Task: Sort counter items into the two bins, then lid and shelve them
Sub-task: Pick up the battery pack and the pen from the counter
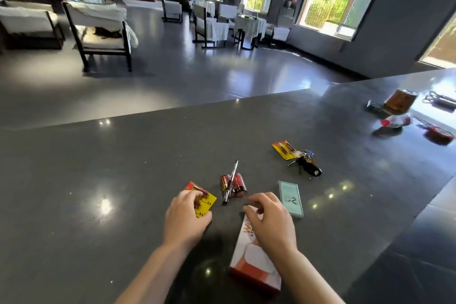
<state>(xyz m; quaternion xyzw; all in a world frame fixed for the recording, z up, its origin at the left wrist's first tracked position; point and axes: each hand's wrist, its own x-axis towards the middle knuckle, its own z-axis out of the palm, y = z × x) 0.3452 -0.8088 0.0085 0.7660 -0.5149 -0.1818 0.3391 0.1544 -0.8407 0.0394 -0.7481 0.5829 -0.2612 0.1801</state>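
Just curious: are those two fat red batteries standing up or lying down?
Lying down. The two red batteries rest on their sides on the counter, with a pen lying across them.

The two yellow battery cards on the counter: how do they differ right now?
The near battery card lies under the left hand, whose fingers curl onto it; the far battery card lies untouched. The far card sits against a bunch of keys; the near one lies apart from other items. Both are yellow and red, flat on the counter.
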